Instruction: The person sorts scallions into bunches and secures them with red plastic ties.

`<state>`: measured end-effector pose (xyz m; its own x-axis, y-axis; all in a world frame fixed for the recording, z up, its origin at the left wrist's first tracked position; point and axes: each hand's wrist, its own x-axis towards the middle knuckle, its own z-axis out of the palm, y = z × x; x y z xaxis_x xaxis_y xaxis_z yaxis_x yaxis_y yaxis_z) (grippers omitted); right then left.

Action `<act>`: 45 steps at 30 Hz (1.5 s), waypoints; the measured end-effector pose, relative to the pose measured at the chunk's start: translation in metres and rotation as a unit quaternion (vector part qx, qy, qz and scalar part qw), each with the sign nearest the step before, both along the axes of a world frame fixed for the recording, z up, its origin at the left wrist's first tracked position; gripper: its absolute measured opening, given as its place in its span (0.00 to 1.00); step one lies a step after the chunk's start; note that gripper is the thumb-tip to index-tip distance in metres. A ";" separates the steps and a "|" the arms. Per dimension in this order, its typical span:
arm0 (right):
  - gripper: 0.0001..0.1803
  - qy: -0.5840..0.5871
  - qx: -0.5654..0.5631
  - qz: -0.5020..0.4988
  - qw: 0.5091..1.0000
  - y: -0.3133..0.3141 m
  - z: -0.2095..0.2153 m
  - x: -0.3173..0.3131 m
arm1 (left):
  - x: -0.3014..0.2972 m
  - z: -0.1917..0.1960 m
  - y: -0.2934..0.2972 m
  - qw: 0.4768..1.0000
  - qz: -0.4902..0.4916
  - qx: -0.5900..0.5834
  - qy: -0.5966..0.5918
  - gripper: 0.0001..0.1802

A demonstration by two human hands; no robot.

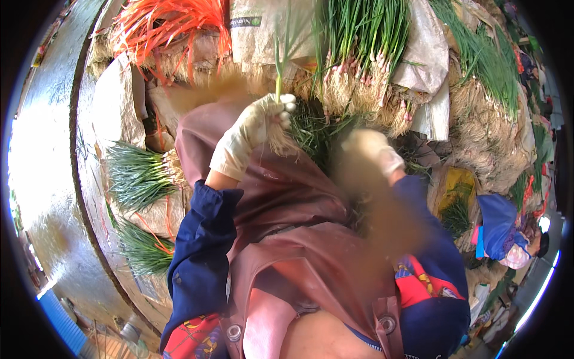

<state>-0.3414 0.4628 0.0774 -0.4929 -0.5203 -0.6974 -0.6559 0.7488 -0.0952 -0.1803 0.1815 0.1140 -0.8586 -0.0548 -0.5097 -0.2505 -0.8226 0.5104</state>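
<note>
My left hand [254, 128], in a pale dirty glove, is closed around a green onion stalk [278, 66] that stands upright, with its pale roots hanging below my fingers. My right hand [372, 154], also gloved, is blurred and lies low over a heap of green onions in my lap; I cannot tell whether it holds anything. A brownish-pink apron [287, 215] covers my lap, and dark blue sleeves cover both forearms.
Bundles of green onions [359, 42] with roots lie ahead on pale sacks. Tied bundles [139, 173] lie at the left beside a curved wet ledge [48, 155]. Orange plastic strings [173, 24] are piled at top left. Blue cloth [496, 224] lies at right.
</note>
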 end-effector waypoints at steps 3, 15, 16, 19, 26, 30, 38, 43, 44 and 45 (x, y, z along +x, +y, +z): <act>0.26 0.042 -0.138 -0.179 0.973 -0.060 -0.035 0.000 | -0.010 -0.005 0.005 0.999 0.012 0.041 -0.008 0.19; 0.12 -0.246 -0.459 -0.244 0.818 -0.100 0.005 0.031 | -0.017 -0.008 0.041 0.989 0.082 -0.108 -0.059 0.16; 0.07 -0.075 -0.486 -0.127 0.861 -0.102 0.011 0.036 | -0.017 -0.007 0.044 0.993 0.049 -0.070 -0.076 0.15; 0.09 0.133 -0.506 -0.028 0.852 -0.111 0.021 0.045 | -0.014 -0.007 0.051 0.995 0.022 -0.065 -0.071 0.16; 0.04 0.165 -0.501 0.022 0.849 -0.103 0.029 0.034 | -0.008 -0.004 0.046 0.998 0.024 -0.065 -0.008 0.20; 0.04 0.139 -0.405 -0.194 0.883 -0.088 0.039 0.003 | 0.001 0.009 0.039 0.994 -0.021 -0.038 0.097 0.28; 0.22 0.263 -0.122 -0.128 0.948 -0.116 0.014 -0.063 | -0.016 0.000 0.026 0.994 0.087 0.008 0.068 0.20; 0.11 0.270 -0.167 -0.061 0.946 -0.101 0.026 -0.024 | -0.063 -0.013 0.035 0.984 0.011 -0.171 -0.051 0.19; 0.11 0.264 -0.197 -0.044 0.943 -0.094 0.030 -0.007 | -0.072 -0.016 0.040 0.982 0.016 -0.174 -0.065 0.18; 0.11 0.288 -0.292 -0.011 0.912 -0.087 0.034 0.006 | -0.080 -0.020 0.048 0.984 0.036 -0.171 -0.038 0.16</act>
<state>-0.3351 0.3754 0.1115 -0.7053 -0.7050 0.0738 -0.7079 0.6950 -0.1259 -0.2607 0.2297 0.0944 -0.8070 -0.2923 -0.5131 -0.2462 -0.6232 0.7423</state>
